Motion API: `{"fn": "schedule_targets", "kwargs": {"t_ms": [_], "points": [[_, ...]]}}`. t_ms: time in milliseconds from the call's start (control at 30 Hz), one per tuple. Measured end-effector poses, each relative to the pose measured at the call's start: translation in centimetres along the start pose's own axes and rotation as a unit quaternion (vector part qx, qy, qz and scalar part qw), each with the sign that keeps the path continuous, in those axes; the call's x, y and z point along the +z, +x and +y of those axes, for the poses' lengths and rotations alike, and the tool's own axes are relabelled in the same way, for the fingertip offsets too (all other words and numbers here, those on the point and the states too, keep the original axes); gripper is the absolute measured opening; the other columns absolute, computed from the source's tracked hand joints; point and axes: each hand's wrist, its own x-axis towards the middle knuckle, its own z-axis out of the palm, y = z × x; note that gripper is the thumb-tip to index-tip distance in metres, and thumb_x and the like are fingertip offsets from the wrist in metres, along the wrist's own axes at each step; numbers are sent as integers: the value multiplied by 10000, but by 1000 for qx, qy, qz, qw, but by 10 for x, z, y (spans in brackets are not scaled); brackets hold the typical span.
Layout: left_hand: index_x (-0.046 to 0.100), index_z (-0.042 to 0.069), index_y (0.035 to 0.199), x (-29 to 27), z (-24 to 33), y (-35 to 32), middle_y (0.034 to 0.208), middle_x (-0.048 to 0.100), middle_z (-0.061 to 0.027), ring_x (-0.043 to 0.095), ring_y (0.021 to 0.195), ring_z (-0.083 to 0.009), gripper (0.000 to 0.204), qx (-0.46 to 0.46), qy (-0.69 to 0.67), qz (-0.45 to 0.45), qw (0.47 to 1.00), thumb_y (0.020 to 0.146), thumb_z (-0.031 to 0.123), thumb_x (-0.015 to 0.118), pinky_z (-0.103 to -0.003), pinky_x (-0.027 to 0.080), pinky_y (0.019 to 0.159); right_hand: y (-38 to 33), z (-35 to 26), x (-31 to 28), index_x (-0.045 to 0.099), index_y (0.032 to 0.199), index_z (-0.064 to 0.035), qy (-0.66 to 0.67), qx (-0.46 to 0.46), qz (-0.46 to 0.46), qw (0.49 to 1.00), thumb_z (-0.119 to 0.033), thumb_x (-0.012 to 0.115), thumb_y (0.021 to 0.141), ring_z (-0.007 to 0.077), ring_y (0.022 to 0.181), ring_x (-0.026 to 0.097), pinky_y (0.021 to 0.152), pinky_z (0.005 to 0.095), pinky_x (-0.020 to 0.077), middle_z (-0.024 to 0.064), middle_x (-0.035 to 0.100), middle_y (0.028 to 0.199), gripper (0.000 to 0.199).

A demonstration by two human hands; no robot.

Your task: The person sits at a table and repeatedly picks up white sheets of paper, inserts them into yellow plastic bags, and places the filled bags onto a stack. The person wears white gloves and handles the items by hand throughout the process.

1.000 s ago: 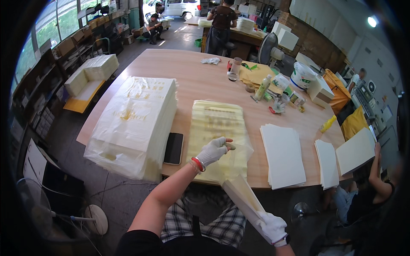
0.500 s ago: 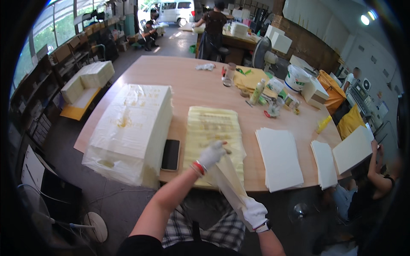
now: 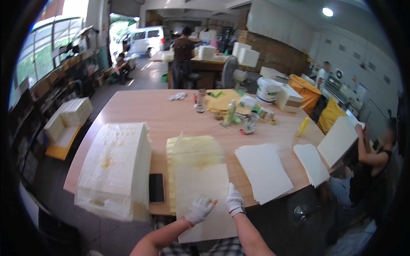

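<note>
Head view, lower centre of frame: apparently positioning a cream board (image 3: 203, 181) over a yellowish pile (image 3: 194, 149), pinching its right edge with the right hand (image 3: 234, 199), resting the loosely curled left hand (image 3: 198, 210) on its face, unable to tell whether gripping, next likely needing careful squaring.

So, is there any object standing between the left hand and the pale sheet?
Nothing visible does. The left hand is over the lower part of the pale sheet, and the right hand is at its right edge.
</note>
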Motion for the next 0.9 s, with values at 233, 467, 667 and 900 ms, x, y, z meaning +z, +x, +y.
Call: {"fn": "schedule_targets", "kwargs": {"t_ms": [233,467,667,900], "points": [[511,17,1058,9,-61,-70,871,534,-102,541,777,-190,239,-387,-237,99,886,822,60,524,-301,462,623,-18,34,-3,231,1392,-101,-17,-35,-63,997,-196,458,828,367,862,617,683,504,479,222,618,975,616],[522,73,845,19,-17,-175,752,532,-52,530,664,-132,66,-479,-235,57,844,796,93,562,-277,445,574,-126,57,-2,-36,1414,12,93,-141,-86,982,-268,426,869,314,511,545,517,487,442,209,590,661,767],[333,79,1202,-65,2,-198,1100,424,-124,421,997,-256,445,-525,-371,-315,698,832,224,534,-358,367,819,-177,40,-39,95,1380,4,87,-148,15,985,-240,445,873,325,708,519,650,456,433,204,547,852,662],[402,57,1120,-79,15,-168,1027,456,-125,448,930,-255,345,-512,-344,-208,759,803,149,504,-354,387,786,-206,27,-59,249,1340,-5,42,-115,84,989,-207,467,877,337,938,488,805,419,424,198,496,1075,550]]}}
